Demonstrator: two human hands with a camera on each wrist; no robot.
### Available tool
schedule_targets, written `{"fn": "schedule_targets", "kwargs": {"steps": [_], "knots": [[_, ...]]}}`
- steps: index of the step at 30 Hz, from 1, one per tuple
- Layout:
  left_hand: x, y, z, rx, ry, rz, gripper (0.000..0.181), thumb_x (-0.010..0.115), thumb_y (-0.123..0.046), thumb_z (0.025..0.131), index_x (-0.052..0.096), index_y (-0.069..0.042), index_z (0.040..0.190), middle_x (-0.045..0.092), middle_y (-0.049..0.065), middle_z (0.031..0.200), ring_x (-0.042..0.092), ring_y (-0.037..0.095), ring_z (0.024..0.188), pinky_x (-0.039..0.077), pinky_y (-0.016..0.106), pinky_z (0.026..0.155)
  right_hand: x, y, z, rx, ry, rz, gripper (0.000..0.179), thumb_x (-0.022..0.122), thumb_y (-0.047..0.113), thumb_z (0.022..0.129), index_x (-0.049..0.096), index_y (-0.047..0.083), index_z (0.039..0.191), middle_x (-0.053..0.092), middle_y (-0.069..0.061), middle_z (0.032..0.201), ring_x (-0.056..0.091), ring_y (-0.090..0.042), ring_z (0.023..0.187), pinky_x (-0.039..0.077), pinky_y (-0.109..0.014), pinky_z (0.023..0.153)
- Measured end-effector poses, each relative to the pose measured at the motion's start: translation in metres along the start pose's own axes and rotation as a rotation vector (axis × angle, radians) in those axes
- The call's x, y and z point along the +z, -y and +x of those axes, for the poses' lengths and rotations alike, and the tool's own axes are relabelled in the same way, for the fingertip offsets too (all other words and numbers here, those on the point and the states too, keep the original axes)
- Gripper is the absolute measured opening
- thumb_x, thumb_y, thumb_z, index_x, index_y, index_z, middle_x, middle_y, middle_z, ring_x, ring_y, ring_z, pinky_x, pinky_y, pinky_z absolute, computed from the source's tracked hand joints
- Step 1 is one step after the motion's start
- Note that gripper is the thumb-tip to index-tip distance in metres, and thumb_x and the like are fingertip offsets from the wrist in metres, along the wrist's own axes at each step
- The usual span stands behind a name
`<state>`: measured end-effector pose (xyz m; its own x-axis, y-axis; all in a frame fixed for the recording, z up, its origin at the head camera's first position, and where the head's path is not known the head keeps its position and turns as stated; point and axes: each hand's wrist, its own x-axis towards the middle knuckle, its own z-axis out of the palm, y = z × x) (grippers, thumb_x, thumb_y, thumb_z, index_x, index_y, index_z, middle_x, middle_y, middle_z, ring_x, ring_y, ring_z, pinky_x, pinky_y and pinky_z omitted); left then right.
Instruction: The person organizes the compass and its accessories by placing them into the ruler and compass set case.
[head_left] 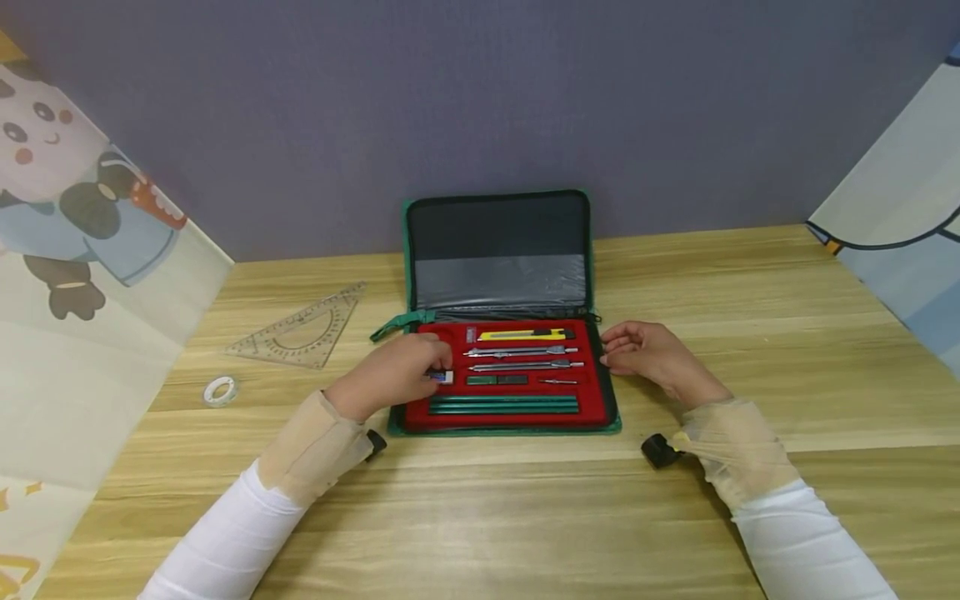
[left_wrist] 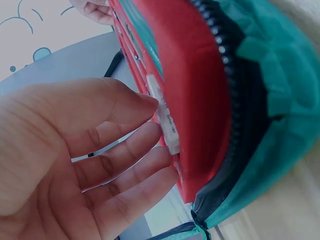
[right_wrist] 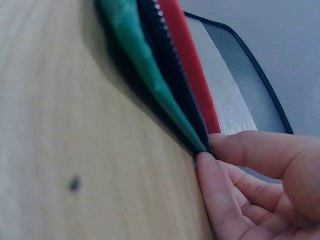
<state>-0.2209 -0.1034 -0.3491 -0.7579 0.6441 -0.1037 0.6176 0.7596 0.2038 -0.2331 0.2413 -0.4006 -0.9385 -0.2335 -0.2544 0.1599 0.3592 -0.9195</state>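
One loosely bent left hand (head_left: 397,372) touches an eraser (left_wrist: 168,125), the right hand (head_left: 648,354) pinching a case (head_left: 597,402) near the worktop's (head_left: 525,517) far edge, before a grey wall (head_left: 495,100).

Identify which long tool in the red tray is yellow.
The slim yellow-and-black utility knife, uppermost long tool in the head view; the two silver metal instruments and slender green pencils lie below.

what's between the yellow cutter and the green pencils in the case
In the head view, two long silver tools, then a small green-and-black block with a short silver piece to its right.
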Motion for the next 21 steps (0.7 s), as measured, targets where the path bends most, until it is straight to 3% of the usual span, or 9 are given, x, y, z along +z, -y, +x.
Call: {"fn": "schedule_targets", "kwargs": {"steps": [11,21], "knots": [[-0.002,0.009,-0.009,0.004,-0.034,-0.007,0.016,0.067,-0.002,0.079,0.067,-0.003,0.094,0.064,0.004,0.09,0.052,0.015,0.079,0.05,0.029,0.071,0.0,0.001,-0.001,-0.003,-0.002,0.0,0.041,0.058,-0.006,0.085,0.044,-0.016,0.122,0.054,-0.014,0.1,0.059,-0.004,0.079,0.055,-0.022,0.071],[-0.006,0.022,-0.024,-0.051,-0.047,-0.01,0.019,0.068,0.0,0.078,0.066,-0.002,0.097,0.063,0.007,0.095,0.06,0.019,0.083,0.053,0.033,0.073,0.0,0.002,-0.002,-0.011,0.005,0.016,0.042,0.059,-0.006,0.084,0.044,-0.016,0.122,0.054,-0.015,0.1,0.06,-0.005,0.08,0.054,-0.022,0.072]]}}
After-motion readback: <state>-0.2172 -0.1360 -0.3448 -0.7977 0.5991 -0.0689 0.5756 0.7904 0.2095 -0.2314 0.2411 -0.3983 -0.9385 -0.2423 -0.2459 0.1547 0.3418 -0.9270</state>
